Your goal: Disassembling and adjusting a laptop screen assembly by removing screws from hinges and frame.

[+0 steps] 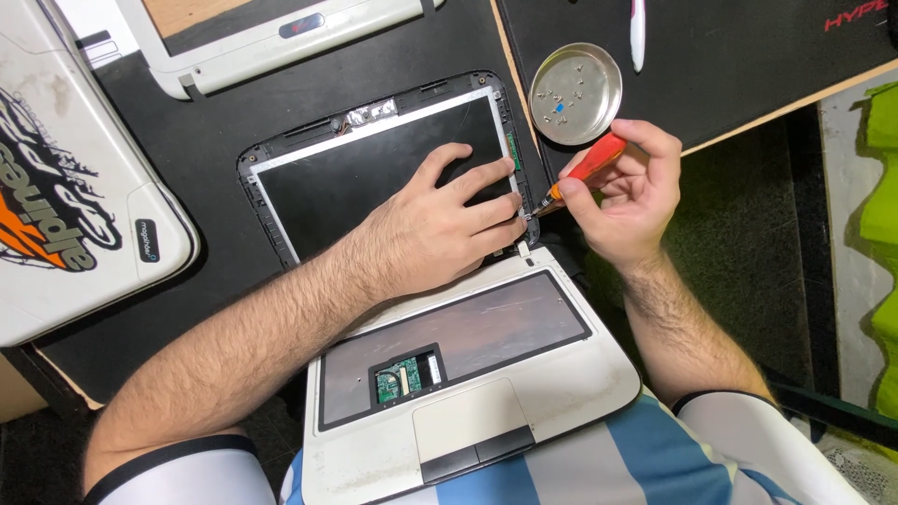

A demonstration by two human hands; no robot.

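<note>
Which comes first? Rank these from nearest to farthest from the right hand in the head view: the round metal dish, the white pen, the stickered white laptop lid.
From the right hand:
1. Round metal dish, just above the hand, holding small screws.
2. White pen, farther up, beyond the dish at the top edge.
3. Stickered white laptop lid, far across at the left edge.

We see a screwdriver [585, 171] with a glossy orange plastic handle and a bare metal tip. The screen panel [374, 178] looks matt black in a dull metal frame. The laptop base [580, 374] is scuffed white plastic; the round dish [575, 93] is brushed metal; the mat [201, 140] looks matt black.
</note>
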